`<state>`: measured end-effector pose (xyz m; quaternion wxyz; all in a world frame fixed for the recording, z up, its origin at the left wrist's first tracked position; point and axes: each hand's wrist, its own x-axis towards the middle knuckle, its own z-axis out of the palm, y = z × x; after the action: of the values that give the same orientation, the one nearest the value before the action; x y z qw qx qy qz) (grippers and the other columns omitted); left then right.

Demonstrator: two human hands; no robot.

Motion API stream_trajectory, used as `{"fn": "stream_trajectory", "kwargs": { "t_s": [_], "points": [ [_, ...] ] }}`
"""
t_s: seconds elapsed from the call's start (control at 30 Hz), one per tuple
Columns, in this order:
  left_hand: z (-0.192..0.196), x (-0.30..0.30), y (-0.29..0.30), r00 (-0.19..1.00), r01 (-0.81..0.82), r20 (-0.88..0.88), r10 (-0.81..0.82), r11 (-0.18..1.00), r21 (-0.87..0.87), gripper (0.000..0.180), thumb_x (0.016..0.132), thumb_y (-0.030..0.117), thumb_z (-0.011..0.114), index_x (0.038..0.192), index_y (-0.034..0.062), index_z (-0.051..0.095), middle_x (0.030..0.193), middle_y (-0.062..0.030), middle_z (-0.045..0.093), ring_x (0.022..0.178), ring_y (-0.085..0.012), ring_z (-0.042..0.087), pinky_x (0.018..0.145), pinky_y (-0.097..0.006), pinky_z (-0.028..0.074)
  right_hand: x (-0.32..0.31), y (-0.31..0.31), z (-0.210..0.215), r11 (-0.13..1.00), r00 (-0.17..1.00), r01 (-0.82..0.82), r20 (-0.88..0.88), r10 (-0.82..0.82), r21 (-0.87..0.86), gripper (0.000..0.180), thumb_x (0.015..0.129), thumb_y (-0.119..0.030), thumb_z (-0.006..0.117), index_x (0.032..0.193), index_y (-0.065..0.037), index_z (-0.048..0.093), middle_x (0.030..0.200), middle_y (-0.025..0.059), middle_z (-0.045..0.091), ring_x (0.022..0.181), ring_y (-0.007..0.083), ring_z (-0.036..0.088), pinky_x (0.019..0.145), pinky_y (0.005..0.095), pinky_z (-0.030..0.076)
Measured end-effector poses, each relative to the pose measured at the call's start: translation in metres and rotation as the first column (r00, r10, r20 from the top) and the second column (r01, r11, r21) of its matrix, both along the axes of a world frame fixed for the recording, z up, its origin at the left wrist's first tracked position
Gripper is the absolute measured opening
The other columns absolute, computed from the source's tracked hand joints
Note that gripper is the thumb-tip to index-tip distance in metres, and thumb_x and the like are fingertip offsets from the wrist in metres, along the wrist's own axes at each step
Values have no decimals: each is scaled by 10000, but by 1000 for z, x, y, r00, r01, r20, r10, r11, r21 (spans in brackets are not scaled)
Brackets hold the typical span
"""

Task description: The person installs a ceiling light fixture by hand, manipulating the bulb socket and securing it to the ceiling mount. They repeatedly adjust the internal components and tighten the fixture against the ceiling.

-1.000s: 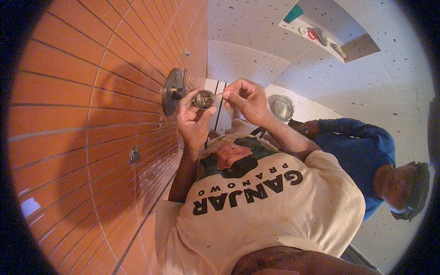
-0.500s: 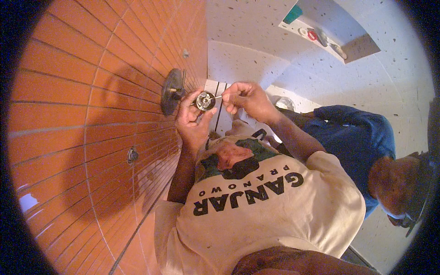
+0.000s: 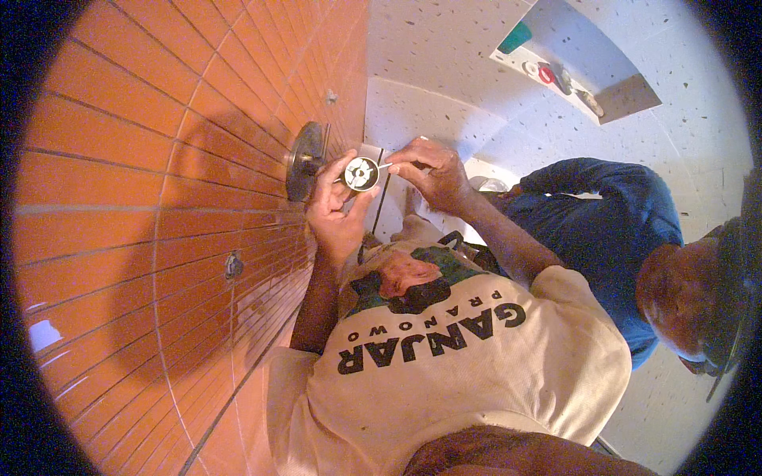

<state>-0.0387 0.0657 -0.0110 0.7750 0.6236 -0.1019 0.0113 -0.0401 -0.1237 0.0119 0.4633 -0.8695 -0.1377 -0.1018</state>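
Observation:
My left hand (image 3: 335, 213) is closed around a small round fitting (image 3: 362, 174), its fingers and thumb gripping the rim. The fitting's hollow face, with a pale spoked inside, points up toward the camera. From the right, my right hand (image 3: 435, 176) pinches a thin, pale, straight rod (image 3: 386, 165). The rod's tip meets the fitting's rim; whether it enters a hole is too small to tell. Just left of my left hand, a dark round wall plate (image 3: 302, 163) is mounted on the orange wall, with a metal stub at its middle.
The orange tiled wall (image 3: 198, 190) rises close on my left. A person in a blue shirt (image 3: 591, 202) and dark cap is close on the right. A wall niche (image 3: 627, 99) at upper right holds several small items. Wall outlets (image 3: 232, 265) sit in the tiles.
The fitting has turned slightly, and its inside now looks brighter. My right hand has shifted a little, with the rod still at the rim. The person in blue has moved slightly.

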Motion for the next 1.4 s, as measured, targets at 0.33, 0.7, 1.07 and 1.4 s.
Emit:
{"fn": "stream_trajectory", "kwargs": {
  "t_s": [0.33,0.7,1.07,1.4],
  "points": [
    [10,-2,0,984,-19,176,-11,986,166,546,717,-126,696,1221,-34,507,1252,-163,525,1101,-253,581,877,-341,545,-6,0,5,850,855,213,-513,76,482,219,886,-139,625,1019,32,655,840,75,654,742,130,617,696,278,507],
    [10,-1,-2,989,-18,146,-2,991,136,535,718,-111,704,1213,-34,516,1237,-145,541,1052,-242,610,853,-327,552,-12,3,-1,826,895,280,-445,-39,490,185,832,-101,696,970,5,634,877,92,677,806,146,644,748,291,518],
    [5,0,1,1000,15,-14,-13,992,126,557,741,-103,685,1254,9,501,1172,-105,583,1033,-185,614,898,-290,501,-12,3,-12,838,913,205,-407,22,505,105,850,-77,676,907,6,642,879,114,668,748,147,643,678,292,547],
    [-7,3,0,1000,6,-1,-6,998,67,560,738,-94,690,1254,14,501,1142,-136,620,1013,-184,624,887,-296,504,-8,3,-8,758,842,254,-523,133,601,275,894,-171,624,1063,45,631,930,131,670,809,173,649,744,298,542]
  ]
}}
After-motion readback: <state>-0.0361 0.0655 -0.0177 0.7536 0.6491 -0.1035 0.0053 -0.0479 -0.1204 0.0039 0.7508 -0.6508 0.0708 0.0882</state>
